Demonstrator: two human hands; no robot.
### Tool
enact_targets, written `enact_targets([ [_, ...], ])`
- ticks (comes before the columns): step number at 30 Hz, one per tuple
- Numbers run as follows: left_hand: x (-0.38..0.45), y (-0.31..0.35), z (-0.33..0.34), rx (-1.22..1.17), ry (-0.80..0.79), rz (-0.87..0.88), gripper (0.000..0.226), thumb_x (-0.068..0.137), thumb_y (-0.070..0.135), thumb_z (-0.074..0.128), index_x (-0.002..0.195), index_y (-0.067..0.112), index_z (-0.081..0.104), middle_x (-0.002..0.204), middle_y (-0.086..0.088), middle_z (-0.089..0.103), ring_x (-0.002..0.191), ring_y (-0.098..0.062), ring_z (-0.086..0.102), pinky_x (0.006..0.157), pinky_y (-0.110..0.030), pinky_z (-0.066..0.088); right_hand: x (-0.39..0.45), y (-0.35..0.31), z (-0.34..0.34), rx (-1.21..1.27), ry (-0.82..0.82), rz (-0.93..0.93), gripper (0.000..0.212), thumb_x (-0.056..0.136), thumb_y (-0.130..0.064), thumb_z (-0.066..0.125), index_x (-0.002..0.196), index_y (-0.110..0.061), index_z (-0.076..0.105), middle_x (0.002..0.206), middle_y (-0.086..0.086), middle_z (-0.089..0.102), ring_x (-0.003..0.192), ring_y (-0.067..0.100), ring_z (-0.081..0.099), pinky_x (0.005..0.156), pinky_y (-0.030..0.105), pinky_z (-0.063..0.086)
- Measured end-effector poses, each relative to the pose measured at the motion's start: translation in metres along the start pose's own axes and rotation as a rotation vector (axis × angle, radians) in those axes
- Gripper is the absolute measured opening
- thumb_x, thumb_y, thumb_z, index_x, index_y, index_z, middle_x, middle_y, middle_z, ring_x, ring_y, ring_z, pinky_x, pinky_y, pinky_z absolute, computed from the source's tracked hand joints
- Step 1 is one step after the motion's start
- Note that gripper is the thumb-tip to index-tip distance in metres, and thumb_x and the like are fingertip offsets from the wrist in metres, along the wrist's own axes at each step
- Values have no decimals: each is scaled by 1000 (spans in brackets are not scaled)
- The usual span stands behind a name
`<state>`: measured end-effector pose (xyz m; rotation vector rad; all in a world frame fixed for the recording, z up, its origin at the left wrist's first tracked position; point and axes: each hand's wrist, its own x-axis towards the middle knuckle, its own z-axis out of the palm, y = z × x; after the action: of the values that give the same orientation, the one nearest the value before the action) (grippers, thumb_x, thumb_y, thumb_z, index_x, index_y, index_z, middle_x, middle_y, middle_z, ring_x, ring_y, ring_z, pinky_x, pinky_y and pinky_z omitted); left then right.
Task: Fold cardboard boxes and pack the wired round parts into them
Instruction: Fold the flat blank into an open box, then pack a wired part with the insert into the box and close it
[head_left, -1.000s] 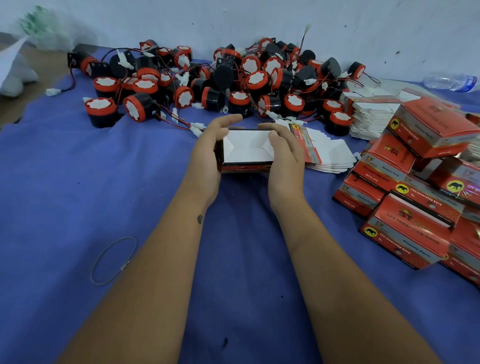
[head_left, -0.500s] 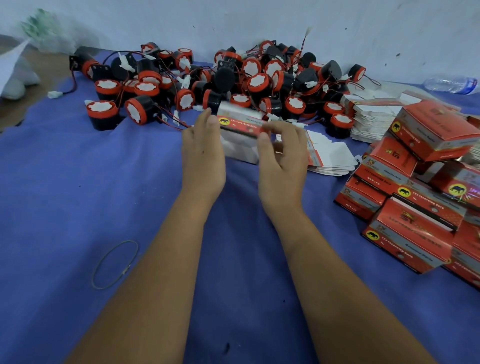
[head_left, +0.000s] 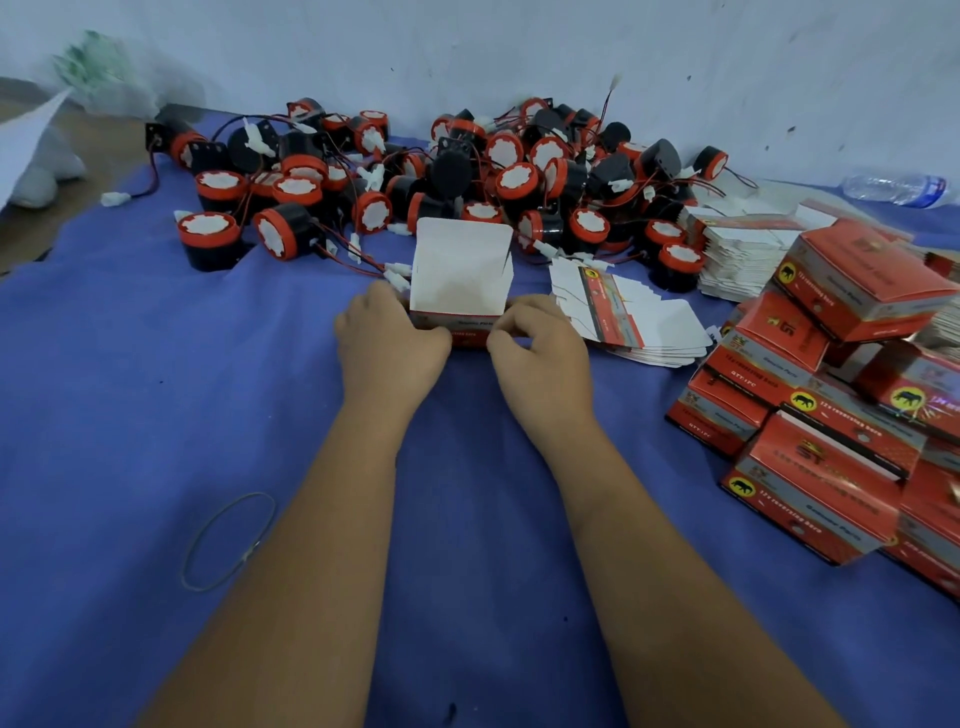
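A small red cardboard box (head_left: 460, 275) stands on the blue cloth in the middle, its white lid flap upright and facing me. My left hand (head_left: 387, 343) grips its left lower corner, and my right hand (head_left: 540, 348) pinches its right lower edge. Behind the box lies a heap of black round parts with red rims and white faces (head_left: 467, 176), trailing red and black wires with white plugs. Flat unfolded box blanks (head_left: 628, 317) lie just right of my right hand.
Folded red boxes (head_left: 841, 400) are piled at the right. A taller stack of flat blanks (head_left: 737, 254) sits behind them, and a plastic bottle (head_left: 893, 188) lies by the wall. A thin wire ring (head_left: 228, 540) rests on the cloth (head_left: 130, 415) at lower left.
The box was turned over in my hands from its bottom flaps facing me, then set down on the cloth with its lid flap standing up. Both hands moved lower onto its base.
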<state>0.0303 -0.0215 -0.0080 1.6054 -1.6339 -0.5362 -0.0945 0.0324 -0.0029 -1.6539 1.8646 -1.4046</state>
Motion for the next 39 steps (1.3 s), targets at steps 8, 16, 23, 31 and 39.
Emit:
enact_targets([
  [8, -5, 7, 0, -292, 3, 92, 36, 76, 20, 73, 99, 19, 46, 96, 8, 56, 94, -15, 57, 66, -22, 43, 2, 0, 1, 87, -2, 52, 13, 83, -7, 52, 71, -5, 57, 79, 1, 58, 77, 15, 50, 67, 34, 41],
  [16, 4, 3, -5, -568, 297, -112, 64, 76, 30, 82, 128, 21, 46, 125, 3, 52, 109, -15, 58, 86, -27, 53, 3, 3, 2, 50, -4, 73, 17, 89, -13, 52, 96, -27, 56, 108, -8, 54, 90, 5, 53, 71, 24, 44],
  [23, 19, -8, -16, -904, 749, -359, 65, 83, 23, 75, 137, 7, 41, 124, -2, 38, 110, -14, 48, 68, -2, 46, 36, -6, 35, -116, -209, -73, 27, 94, -12, 49, 117, -19, 60, 124, -5, 49, 102, 7, 47, 80, 30, 43],
  [31, 24, -6, -9, -893, 764, -349, 67, 81, 24, 78, 136, 11, 43, 120, 4, 39, 117, -15, 48, 73, -3, 44, 72, -10, 88, -599, -439, -261, 42, 100, -35, 42, 141, -30, 43, 155, -2, 31, 139, 24, 25, 111, 44, 19],
  [39, 28, -10, -6, -905, 819, -398, 68, 82, 24, 78, 137, 10, 41, 119, 3, 37, 115, -13, 41, 66, 5, 38, 73, -11, 80, -466, -123, -310, 15, 89, -27, 64, 80, -16, 65, 83, 2, 63, 93, 23, 48, 83, 31, 34],
])
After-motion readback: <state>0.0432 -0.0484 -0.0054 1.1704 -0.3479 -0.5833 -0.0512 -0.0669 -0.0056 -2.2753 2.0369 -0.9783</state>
